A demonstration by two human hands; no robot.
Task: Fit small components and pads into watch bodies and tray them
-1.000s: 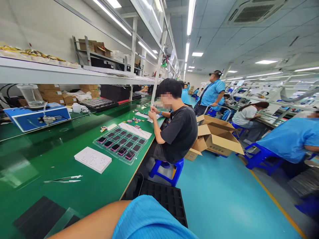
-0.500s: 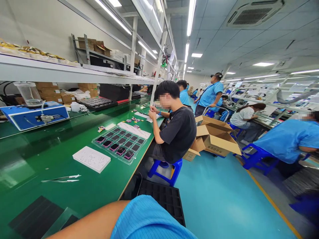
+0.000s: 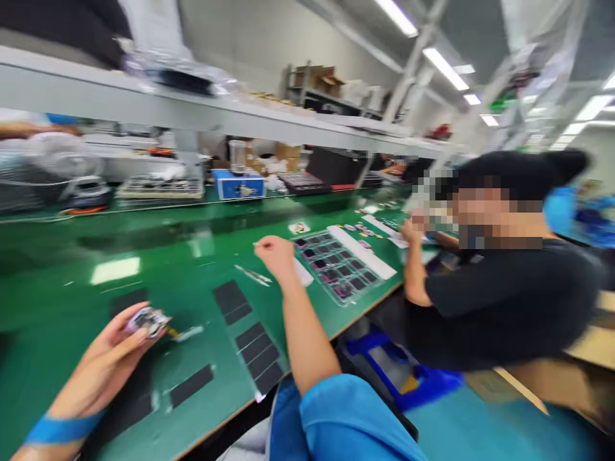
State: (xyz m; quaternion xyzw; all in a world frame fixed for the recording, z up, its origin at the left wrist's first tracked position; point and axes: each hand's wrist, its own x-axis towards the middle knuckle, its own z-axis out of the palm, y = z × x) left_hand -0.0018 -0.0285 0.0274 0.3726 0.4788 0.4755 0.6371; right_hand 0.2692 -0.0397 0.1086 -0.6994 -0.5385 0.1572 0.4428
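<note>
**Lots going on at the green bench [image 3: 168, 243] here**

So that bench is long and shiny and runs right across in front of the person. Beside it there's a co-worker in a black T-shirt [image 3: 500, 301], both hands raised in front of them, with a blue stool [image 3: 432, 384] down below. On the bench near the co-worker sits a clear tray [image 3: 360, 289] with rows of dark squarish pieces, some edged pinky purple. At the back there's a blue machine [image 3: 240, 187], and closer to the person some black strips [image 3: 257, 352] lie flat.

The person's left hand [image 3: 108, 358] is out over the near bench, thumb and fingers gripping something. The right hand [image 3: 276, 255] is further along, between the tweezers [image 3: 253, 275] and the tray from where I'm standing, fingertips bunched together. Too blurry to tell if anything's pinched in there. The tweezers lie on the bench just beside it.

Smallest bit: the little electronic unit [image 3: 150, 322] in the left hand, its metallic insides showing and a yellowish tab [image 3: 172, 331] sticking out.
</note>
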